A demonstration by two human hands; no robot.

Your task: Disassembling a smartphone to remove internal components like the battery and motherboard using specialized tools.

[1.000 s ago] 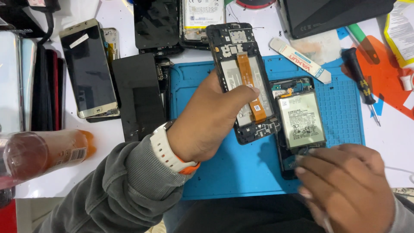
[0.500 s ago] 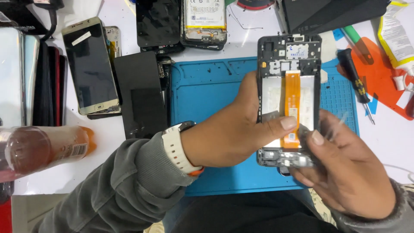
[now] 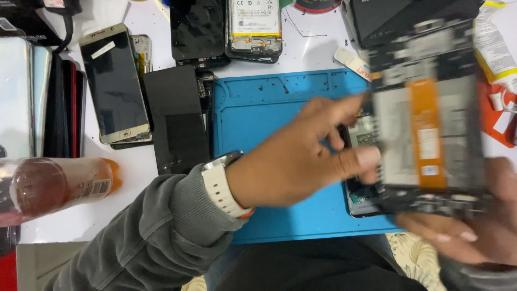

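Now both hands gripped the opened phone [image 3: 425, 118] over the blue mat [image 3: 269, 108]: left hand [image 3: 301, 156] pinching its edge, right hand [image 3: 463, 231] cradling underneath; one slip risked tearing the orange ribbon cable [image 3: 425, 134].

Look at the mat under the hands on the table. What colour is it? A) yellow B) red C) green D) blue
D: the work mat lying under the left hand and the opened phone frame is plainly blue.
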